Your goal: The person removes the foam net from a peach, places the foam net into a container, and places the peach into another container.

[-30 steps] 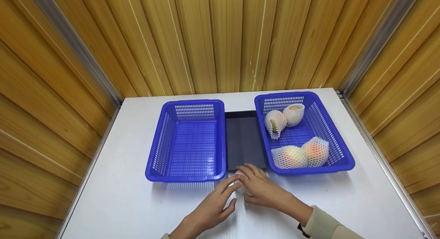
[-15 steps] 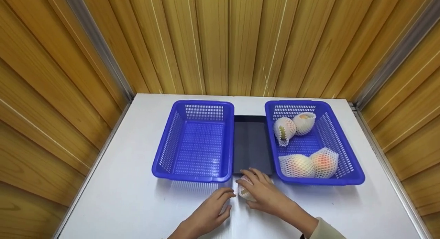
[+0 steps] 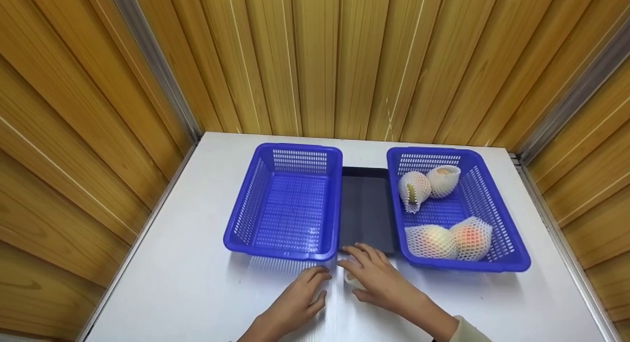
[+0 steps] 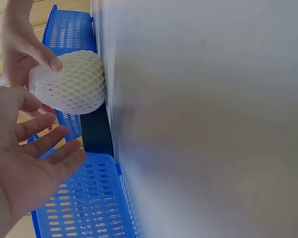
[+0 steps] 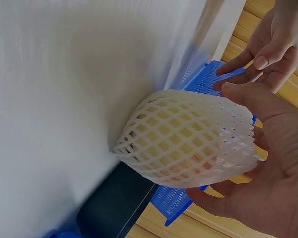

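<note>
A yellowish-pink fruit in a white foam net [image 5: 179, 139] stands on the white table, mostly covered in the head view by my right hand [image 3: 381, 282]. That hand holds it from above, thumb on one side and curled fingers on the other, as the right wrist view shows. My left hand [image 3: 297, 301] is just left of the fruit, fingers loosely bent, holding nothing. In the left wrist view the left hand's fingers [image 4: 44, 144] are spread and apart from the netted fruit [image 4: 74, 84].
A blue basket [image 3: 283, 256] stands at the left. Another blue basket [image 3: 467, 265] at the right holds several foam-netted fruits [image 3: 430, 241]. Between them lies a black tray [image 3: 366, 209], just beyond the right hand. Wood-patterned walls [image 3: 315, 61] enclose the table [image 3: 187, 263].
My left hand has drawn back leftward from the fruit and right hand. The right hand stays on the fruit. The head view has shifted, so the baskets appear farther right.
</note>
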`<action>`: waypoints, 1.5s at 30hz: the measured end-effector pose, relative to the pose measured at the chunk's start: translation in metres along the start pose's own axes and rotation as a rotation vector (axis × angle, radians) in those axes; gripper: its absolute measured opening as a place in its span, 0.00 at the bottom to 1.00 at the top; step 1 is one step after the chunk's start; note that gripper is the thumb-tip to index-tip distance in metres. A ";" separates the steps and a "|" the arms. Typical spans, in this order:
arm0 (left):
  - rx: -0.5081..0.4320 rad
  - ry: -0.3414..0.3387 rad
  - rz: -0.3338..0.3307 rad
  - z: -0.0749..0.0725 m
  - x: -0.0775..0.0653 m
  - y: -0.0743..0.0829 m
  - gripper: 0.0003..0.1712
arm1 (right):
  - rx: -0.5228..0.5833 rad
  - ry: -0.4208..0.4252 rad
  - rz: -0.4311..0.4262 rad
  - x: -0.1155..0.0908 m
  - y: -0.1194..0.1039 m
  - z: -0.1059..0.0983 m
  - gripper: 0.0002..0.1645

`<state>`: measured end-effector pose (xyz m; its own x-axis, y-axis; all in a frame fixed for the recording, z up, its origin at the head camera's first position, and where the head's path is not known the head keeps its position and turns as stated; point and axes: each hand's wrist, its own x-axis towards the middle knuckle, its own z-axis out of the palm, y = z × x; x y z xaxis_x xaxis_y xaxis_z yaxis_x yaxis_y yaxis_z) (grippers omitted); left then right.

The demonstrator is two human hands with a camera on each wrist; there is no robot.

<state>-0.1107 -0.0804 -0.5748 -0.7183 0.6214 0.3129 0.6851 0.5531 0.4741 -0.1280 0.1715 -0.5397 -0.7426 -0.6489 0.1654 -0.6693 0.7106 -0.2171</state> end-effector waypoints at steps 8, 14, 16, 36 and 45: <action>0.011 0.007 -0.048 -0.001 0.002 -0.006 0.18 | -0.103 -0.054 -0.049 0.007 0.005 -0.003 0.42; 0.015 0.011 -0.084 0.000 0.002 -0.008 0.18 | -0.225 -0.141 -0.084 0.015 0.010 0.004 0.50; 0.023 0.012 -0.092 0.000 0.001 -0.008 0.18 | -0.261 -0.155 -0.090 0.016 0.011 0.007 0.52; 0.037 0.042 -0.031 -0.002 0.001 -0.003 0.18 | -0.276 0.005 -0.120 0.009 0.019 0.015 0.46; 0.002 -0.002 -0.026 -0.005 0.003 0.006 0.19 | -0.028 0.123 -0.016 0.010 0.017 -0.013 0.41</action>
<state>-0.1088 -0.0778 -0.5670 -0.7357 0.6080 0.2985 0.6662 0.5702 0.4807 -0.1472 0.1803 -0.5294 -0.7280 -0.6234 0.2854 -0.6802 0.7087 -0.1870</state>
